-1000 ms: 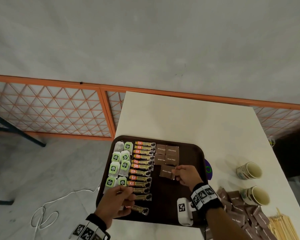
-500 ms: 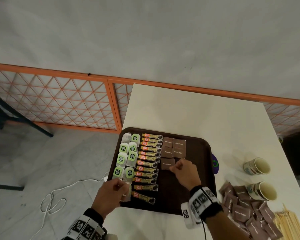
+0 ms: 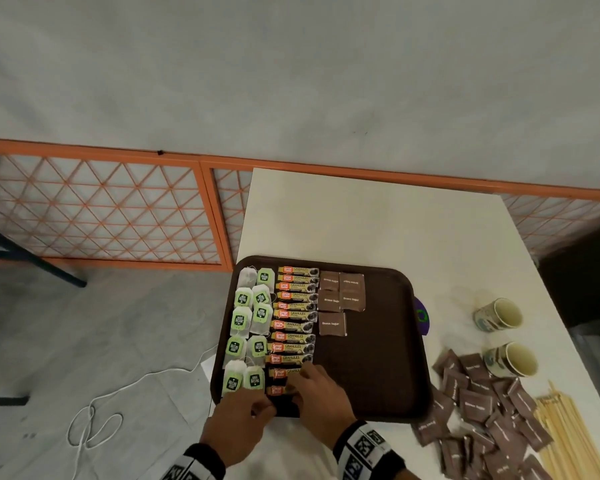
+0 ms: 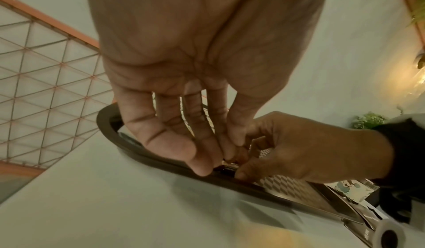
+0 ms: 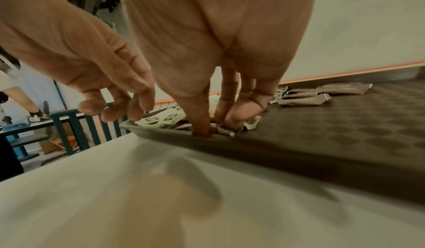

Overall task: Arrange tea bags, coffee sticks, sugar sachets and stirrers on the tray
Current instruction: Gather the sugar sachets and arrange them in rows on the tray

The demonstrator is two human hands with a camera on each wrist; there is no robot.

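A dark brown tray holds two columns of green-tagged tea bags, a column of coffee sticks and several brown sugar sachets. Both hands meet at the tray's front left corner. My left hand pinches the near end of the last coffee stick between thumb and forefinger. My right hand comes from the right, its fingertips pressed down on the same stick with the thumb beside them. The hands hide most of that stick.
On the white table right of the tray lie a pile of loose sugar sachets and a bundle of wooden stirrers. Two paper cups lie on their sides. A purple object pokes out under the tray's right rim.
My right hand has left the fifth sugar sachet in the tray's middle and moved to the front left, joining the left hand at the last coffee stick.
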